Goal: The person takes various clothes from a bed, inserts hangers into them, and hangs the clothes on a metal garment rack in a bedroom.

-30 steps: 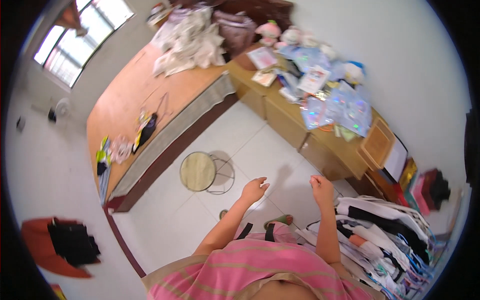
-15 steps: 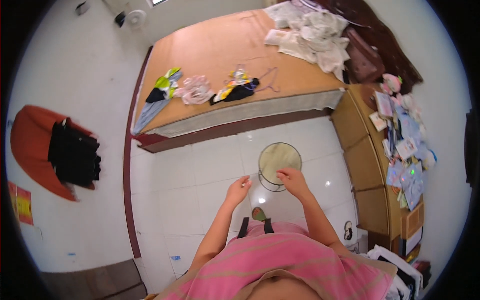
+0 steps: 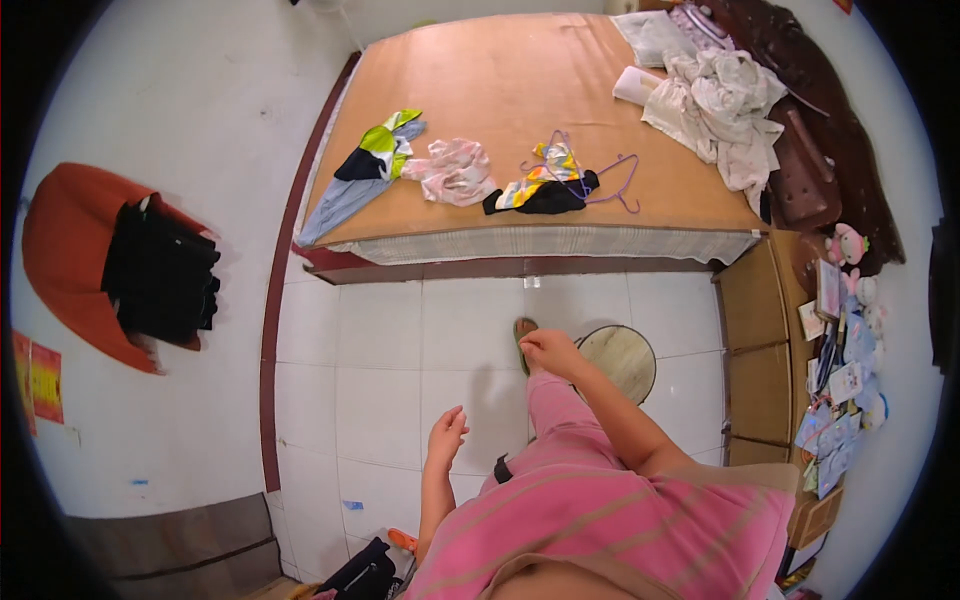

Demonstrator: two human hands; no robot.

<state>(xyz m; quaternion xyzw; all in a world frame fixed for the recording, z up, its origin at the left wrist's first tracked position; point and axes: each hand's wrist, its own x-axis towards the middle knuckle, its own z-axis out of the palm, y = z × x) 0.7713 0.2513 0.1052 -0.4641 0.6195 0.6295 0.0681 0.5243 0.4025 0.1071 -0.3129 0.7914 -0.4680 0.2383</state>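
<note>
My left hand [image 3: 447, 438] hangs low over the tiled floor, its fingers loosely bent and a little apart, with nothing in it. My right hand [image 3: 550, 353] is ahead of my body with its fingers curled in, and no object shows in it. Just right of it stands a round stool [image 3: 622, 362] with a pale top and dark rim. Beyond, on the bed [image 3: 500, 90], lie a green, black and grey-blue garment [image 3: 370, 165], a pink and white garment [image 3: 455, 172], a black, yellow and white garment [image 3: 540, 195] and purple hangers [image 3: 622, 190]. Neither hand touches these.
A wooden cabinet [image 3: 752, 300] lines the right wall, topped with soft toys [image 3: 847, 243] and small items. White cloth [image 3: 720, 110] is heaped at the bed's far right. Orange and black clothing [image 3: 160, 270] hangs on the left wall. An orange shoe [image 3: 402, 540] lies behind, lower left.
I have stepped forward; the bed is nearer and the stool now sits to my right. My left hand has dropped back and lower, and my right hand has swung leftward, away from above the stool.
</note>
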